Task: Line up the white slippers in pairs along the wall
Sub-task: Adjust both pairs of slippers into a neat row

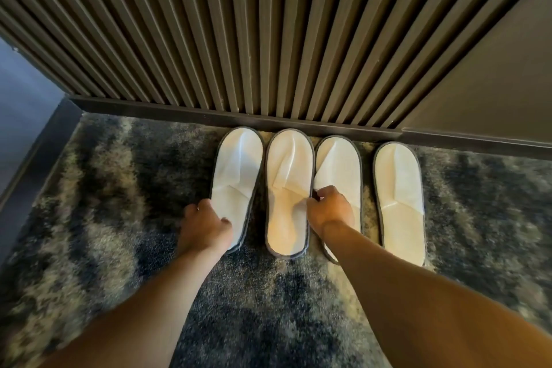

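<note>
Several white slippers with grey edging lie side by side on the carpet, toes toward the slatted wall (239,39). My left hand (204,225) grips the heel end of the leftmost slipper (237,167), which leans slightly to the right. The second slipper (288,194) lies beside it. My right hand (330,209) pinches the left edge of the third slipper (339,167), right where it touches the second. The fourth slipper (398,194) lies apart at the right, untouched.
A dark skirting board (179,112) runs along the foot of the wall. The mottled blue-grey carpet (119,188) stretches left and right of the slippers. A plain dark panel (493,84) stands at the right, a dark threshold strip (35,164) at the left.
</note>
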